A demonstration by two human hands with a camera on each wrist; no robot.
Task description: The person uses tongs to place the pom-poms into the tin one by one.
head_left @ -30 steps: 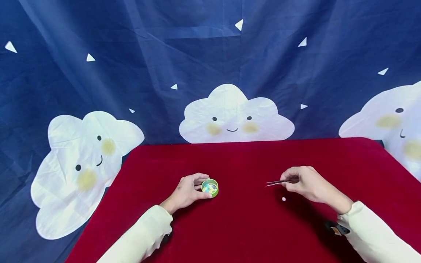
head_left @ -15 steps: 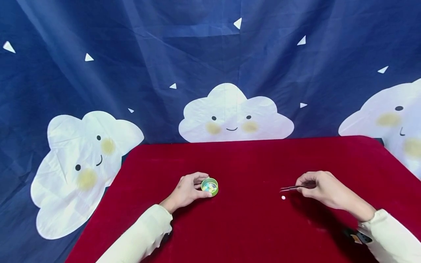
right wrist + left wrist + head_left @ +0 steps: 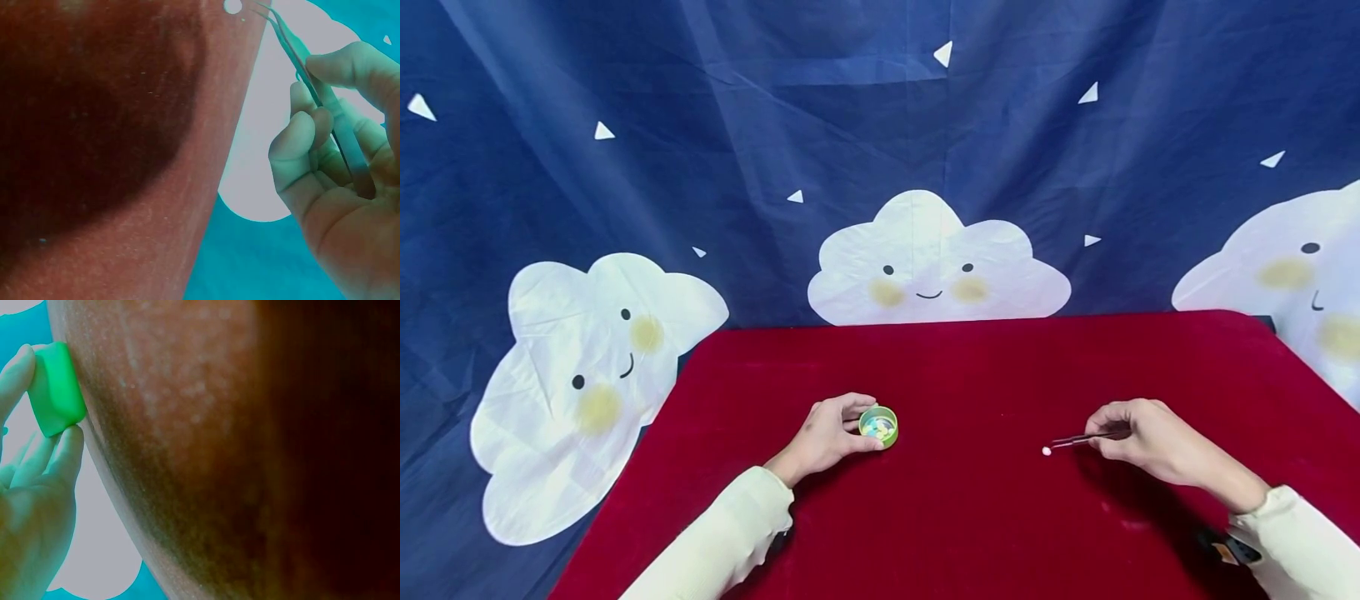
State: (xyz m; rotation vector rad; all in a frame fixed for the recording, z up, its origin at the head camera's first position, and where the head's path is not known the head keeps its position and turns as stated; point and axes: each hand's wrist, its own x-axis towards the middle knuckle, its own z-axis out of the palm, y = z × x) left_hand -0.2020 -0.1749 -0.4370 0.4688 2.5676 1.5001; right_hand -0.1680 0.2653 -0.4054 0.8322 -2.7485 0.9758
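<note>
My left hand (image 3: 826, 435) holds a small round green container (image 3: 890, 442) between thumb and fingers, on the red cloth left of centre. Several pale yellow, white and blue pieces lie inside it. In the left wrist view only the green side wall (image 3: 62, 387) shows. To the right, my right hand (image 3: 1157, 442) pinches slim metal tweezers (image 3: 1078, 439), pointing left. Their tips reach a small white round piece (image 3: 1047, 451) on the cloth in the head view. The right wrist view shows the curved tips of the tweezers (image 3: 340, 128) spread slightly, beside the white piece (image 3: 233, 5).
A red cloth (image 3: 955, 375) covers the table. Behind its far edge hangs a dark blue curtain (image 3: 760, 150) with smiling white clouds. Dark devices are partly visible under both cuffs.
My right hand has moved right and nearer to me, bringing the tweezer tips from left of the white piece to it. The left hand and container have stayed in place.
</note>
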